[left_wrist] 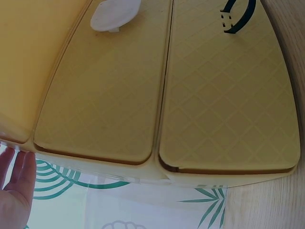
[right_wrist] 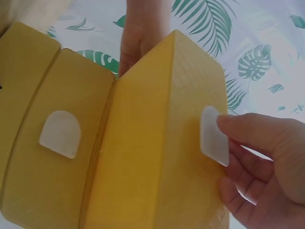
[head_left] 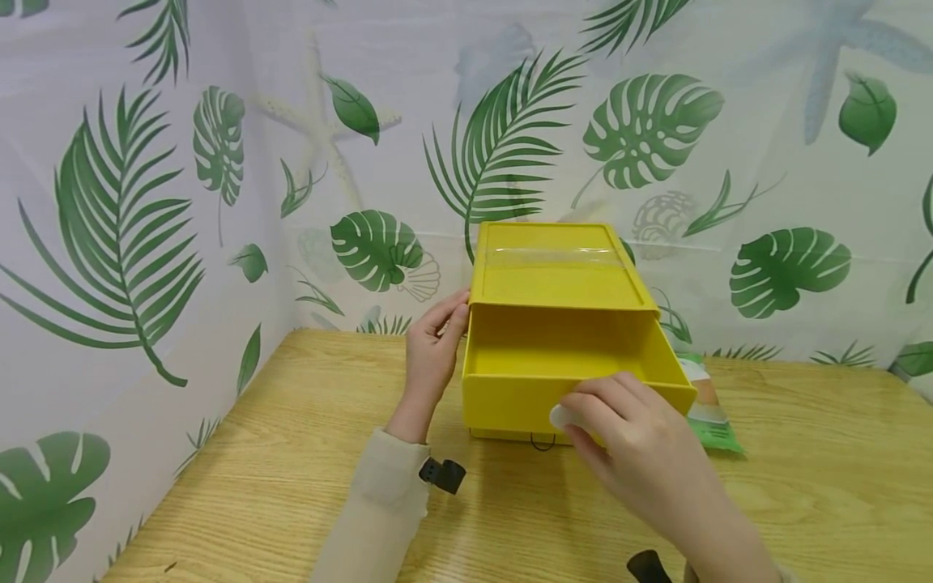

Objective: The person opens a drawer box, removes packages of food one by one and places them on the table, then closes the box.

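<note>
A yellow drawer cabinet (head_left: 561,283) stands on the table, with its top drawer (head_left: 510,401) pulled out toward me. The inside of this drawer shows only bare yellow walls in the head view. My right hand (head_left: 641,441) pinches the white pull tab (right_wrist: 212,136) on the drawer's front between thumb and fingers. Against the cabinet's left side rests my left hand (head_left: 430,348), its fingertips touching the wall near the front edge. Below the pulled drawer, a closed drawer front (left_wrist: 105,95) carries a second white tab (right_wrist: 61,133). The lowest front (left_wrist: 228,105) has a black loop (left_wrist: 240,16).
A green and white packet (head_left: 717,421) lies to the right of the cabinet, partly hidden behind it. Clear tape (head_left: 554,257) crosses the cabinet's top. Leaf-patterned cloth (head_left: 364,162) hangs close behind the wooden table (head_left: 306,421) and along its left side.
</note>
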`<state>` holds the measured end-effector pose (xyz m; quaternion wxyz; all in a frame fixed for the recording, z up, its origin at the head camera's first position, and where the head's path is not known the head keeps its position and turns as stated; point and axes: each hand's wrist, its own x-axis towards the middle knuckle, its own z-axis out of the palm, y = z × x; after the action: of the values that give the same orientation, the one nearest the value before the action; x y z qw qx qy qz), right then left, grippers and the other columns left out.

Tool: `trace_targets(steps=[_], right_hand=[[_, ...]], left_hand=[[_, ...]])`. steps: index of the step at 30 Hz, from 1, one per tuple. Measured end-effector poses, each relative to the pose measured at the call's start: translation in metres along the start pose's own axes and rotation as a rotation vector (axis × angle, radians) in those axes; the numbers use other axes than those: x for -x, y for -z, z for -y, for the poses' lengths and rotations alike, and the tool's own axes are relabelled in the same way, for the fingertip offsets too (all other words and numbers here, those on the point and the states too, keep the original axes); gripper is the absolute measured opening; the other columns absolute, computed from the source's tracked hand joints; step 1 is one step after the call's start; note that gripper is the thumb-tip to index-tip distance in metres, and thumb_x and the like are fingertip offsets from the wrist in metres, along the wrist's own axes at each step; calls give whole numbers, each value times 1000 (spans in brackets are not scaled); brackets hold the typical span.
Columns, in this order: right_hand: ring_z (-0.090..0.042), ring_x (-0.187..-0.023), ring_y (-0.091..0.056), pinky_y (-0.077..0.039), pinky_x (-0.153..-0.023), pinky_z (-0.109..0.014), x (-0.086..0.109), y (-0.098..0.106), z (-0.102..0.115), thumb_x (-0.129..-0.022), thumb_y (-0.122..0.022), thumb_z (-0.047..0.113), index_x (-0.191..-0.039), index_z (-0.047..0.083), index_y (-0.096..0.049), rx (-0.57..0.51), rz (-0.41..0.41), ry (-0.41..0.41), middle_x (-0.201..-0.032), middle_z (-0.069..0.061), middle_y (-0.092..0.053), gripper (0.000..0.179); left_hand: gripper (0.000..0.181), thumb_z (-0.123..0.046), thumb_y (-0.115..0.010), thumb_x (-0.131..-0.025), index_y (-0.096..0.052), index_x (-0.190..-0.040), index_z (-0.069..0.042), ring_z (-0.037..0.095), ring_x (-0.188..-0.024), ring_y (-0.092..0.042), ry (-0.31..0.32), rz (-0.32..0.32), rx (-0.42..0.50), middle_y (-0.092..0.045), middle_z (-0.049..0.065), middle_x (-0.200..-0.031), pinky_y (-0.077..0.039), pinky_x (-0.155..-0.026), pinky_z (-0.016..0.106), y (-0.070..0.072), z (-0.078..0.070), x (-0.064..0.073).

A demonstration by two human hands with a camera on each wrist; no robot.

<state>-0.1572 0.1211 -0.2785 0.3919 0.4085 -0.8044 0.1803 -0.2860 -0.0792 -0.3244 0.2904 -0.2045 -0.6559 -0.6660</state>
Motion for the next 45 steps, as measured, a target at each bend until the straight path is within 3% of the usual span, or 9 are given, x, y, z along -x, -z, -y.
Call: trace_targets(steps=[4,14,22,27,32,45], right_hand=[[-21,-71,-52,-46,-64,-30,0,-4,-5,-94,-38,29,-80,3,-63,15,-23,14,-81,-5,-60,39],[-23,-70,-54,-47,-59,-32,-1,-23,-23,-94,-43,25,-79,1,-65,59,-181,115,-79,-7,-60,35],[-26,-73,-55,-47,-64,-34,1,-31,-33,-93,-46,22,-81,-1,-65,77,-208,129,-81,-10,-60,32],[-28,-76,-55,-48,-65,-36,2,-34,-37,-94,-45,23,-84,-3,-65,86,-218,136,-83,-11,-61,35],[-31,-78,-56,-49,-66,-39,3,-39,-43,-95,-42,22,-88,-4,-66,118,-233,146,-87,-14,-63,36],[-32,-90,-56,-47,-76,-40,9,-46,-53,-97,-36,20,-101,-6,-63,161,-193,143,-101,-16,-62,38]], left_hand=[[27,-12,-54,-89,-61,-108,5,17,-105,-53,1,-1,-4,-59,13,-112,-48,-79,28,0,0,0],[26,-10,-55,-88,-61,-108,5,18,-106,-53,16,-1,1,-58,13,-113,-48,-79,28,0,-1,0],[24,-2,-51,-88,-58,-107,13,27,-105,-53,20,4,4,-56,22,-113,-48,-79,31,-2,-26,4],[25,-4,-52,-88,-59,-108,9,23,-106,-53,34,7,8,-56,18,-114,-48,-80,30,-1,-14,2],[26,-9,-54,-88,-61,-109,6,19,-106,-53,2,9,0,-58,14,-113,-47,-81,29,0,0,0],[27,-11,-53,-89,-60,-110,5,17,-107,-52,15,17,32,-57,13,-115,-48,-81,28,0,0,1]])
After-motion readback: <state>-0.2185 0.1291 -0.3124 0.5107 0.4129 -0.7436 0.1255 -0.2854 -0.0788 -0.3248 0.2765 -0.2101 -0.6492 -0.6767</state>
